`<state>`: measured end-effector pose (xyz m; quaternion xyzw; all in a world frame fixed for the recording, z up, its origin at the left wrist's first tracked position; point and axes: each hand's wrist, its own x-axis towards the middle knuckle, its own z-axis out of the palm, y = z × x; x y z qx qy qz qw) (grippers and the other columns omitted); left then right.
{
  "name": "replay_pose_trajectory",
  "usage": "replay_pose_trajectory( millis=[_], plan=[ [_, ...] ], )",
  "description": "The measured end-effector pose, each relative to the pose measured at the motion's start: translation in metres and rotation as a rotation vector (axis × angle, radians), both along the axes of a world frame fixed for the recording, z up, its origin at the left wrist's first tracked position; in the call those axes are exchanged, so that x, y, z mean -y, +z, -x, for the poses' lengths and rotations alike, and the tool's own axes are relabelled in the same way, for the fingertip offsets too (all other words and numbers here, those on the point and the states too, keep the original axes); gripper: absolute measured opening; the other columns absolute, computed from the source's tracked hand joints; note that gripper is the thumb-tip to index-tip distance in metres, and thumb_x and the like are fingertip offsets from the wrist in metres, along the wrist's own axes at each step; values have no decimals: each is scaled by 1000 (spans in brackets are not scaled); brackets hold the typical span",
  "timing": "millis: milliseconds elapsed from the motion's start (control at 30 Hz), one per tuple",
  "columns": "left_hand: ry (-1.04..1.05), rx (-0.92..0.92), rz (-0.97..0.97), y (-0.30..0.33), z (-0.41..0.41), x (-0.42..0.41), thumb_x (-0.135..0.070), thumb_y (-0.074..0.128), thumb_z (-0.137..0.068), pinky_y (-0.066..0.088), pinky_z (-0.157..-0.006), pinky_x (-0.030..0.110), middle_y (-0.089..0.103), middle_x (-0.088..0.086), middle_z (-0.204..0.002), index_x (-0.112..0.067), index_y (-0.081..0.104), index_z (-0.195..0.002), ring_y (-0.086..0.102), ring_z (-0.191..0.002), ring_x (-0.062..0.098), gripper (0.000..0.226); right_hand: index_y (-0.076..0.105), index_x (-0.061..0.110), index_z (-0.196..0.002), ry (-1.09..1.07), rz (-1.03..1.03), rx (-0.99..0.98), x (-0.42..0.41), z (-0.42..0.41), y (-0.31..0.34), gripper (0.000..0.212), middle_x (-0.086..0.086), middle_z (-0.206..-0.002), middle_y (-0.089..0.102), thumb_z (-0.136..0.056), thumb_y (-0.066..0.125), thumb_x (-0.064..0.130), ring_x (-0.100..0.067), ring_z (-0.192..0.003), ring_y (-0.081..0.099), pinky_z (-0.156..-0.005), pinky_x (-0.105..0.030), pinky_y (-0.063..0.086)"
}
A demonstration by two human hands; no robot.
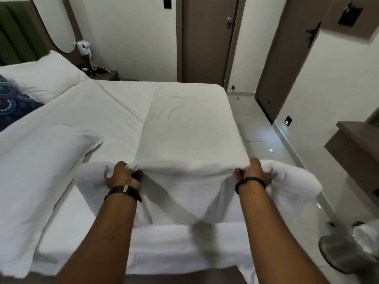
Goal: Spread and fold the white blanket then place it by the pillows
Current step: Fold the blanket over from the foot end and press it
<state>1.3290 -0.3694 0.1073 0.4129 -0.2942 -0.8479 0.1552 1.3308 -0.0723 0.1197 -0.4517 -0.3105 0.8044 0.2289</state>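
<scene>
2 hands grip the near edge of the white blanket (190, 128), which lies as a long folded strip across the right part of the bed (114, 111), its far end near the far edge. The left hand (122, 176) pinches 1 corner with curled fingers; the right hand (256, 174) clutches the other corner, and loose cloth bunches outside each hand. Between them the blanket hangs down toward the near side. 2 white pillows lie at the left: 1 (41, 76) far, 1 (39, 158) near.
</scene>
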Motion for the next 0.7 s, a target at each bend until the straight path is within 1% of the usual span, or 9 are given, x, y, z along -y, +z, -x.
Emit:
replay_pose_trajectory(
  millis=[67, 133, 200, 300, 400, 467, 600, 633, 700],
  plan=[
    [-33, -7, -3, -1, 62, 1, -2, 47, -89, 52, -44, 26, 47, 2, -65, -12, 54, -101, 54, -47, 14, 16, 48, 27, -111, 11, -32, -8, 2, 61, -2, 44, -8, -94, 66, -76, 70, 13, -20, -62, 64, -47, -30, 56],
    [-23, -7, 11, -4, 131, 4, -2, 48, -87, 53, -50, 30, 46, 3, -70, -12, 47, -133, 55, -50, 15, 48, 53, 21, -107, 14, -46, -15, 2, 128, -7, 35, -11, -97, 68, -77, 68, 11, -21, -62, 65, -47, -28, 54],
    [-28, -27, 42, -3, 188, 1, -3, 48, -87, 55, -55, 34, 50, 2, -80, -17, 36, -145, 59, -63, 18, 61, 57, 9, -114, 33, -79, -17, 0, 183, -13, 38, -15, -98, 69, -77, 67, 9, -23, -63, 66, -48, -29, 54],
    [-35, -4, 93, -21, 266, -1, -7, 52, -88, 59, -58, 36, 56, 3, -83, -18, 43, -140, 62, -66, 20, 54, 60, 1, -110, 153, -175, 16, -8, 262, -31, 35, -17, -88, 69, -77, 65, 11, -24, -55, 63, -49, -33, 55],
    [-206, 92, 249, -58, 320, -6, -20, 63, -89, 59, -58, 35, 62, 11, -76, -5, 59, -105, 66, -50, 20, 22, 55, 5, -111, 314, -375, 176, -18, 314, -68, 34, -16, -95, 65, -81, 57, 20, -29, -63, 64, -59, -40, 58],
    [-453, 145, 575, -100, 341, -13, -32, 69, -88, 58, -63, 35, 66, 15, -86, -10, 58, -92, 68, -56, 22, 25, 48, 14, -112, 475, -760, 359, -19, 330, -111, 32, -15, -112, 61, -85, 58, 28, -34, -88, 64, -76, -40, 54],
    [-978, 143, 1800, -190, 358, -13, -56, 64, -87, 44, -100, 38, 62, 5, -128, -22, 56, -127, 57, -117, 26, 53, 38, 20, -140, 984, -1554, 402, -19, 349, -195, 60, -9, -144, 42, -89, 61, 41, -34, -133, 37, -103, -47, 35],
    [-1101, 107, 1995, -206, 366, -13, -60, 57, -88, 38, -106, 40, 57, 5, -137, -22, 52, -135, 50, -127, 26, 61, 33, 22, -146, 1082, -1696, 408, -22, 359, -211, 66, -6, -150, 36, -90, 58, 46, -32, -140, 28, -108, -50, 31],
    [-1317, 165, 2207, -230, 387, -12, -76, 40, -84, 28, -112, 44, 51, 3, -143, -24, 46, -140, 40, -135, 25, 77, 23, 27, -151, 1226, -1895, 456, -30, 381, -235, 74, -3, -158, 25, -89, 50, 59, -29, -147, 13, -113, -56, 21]
  ],
)
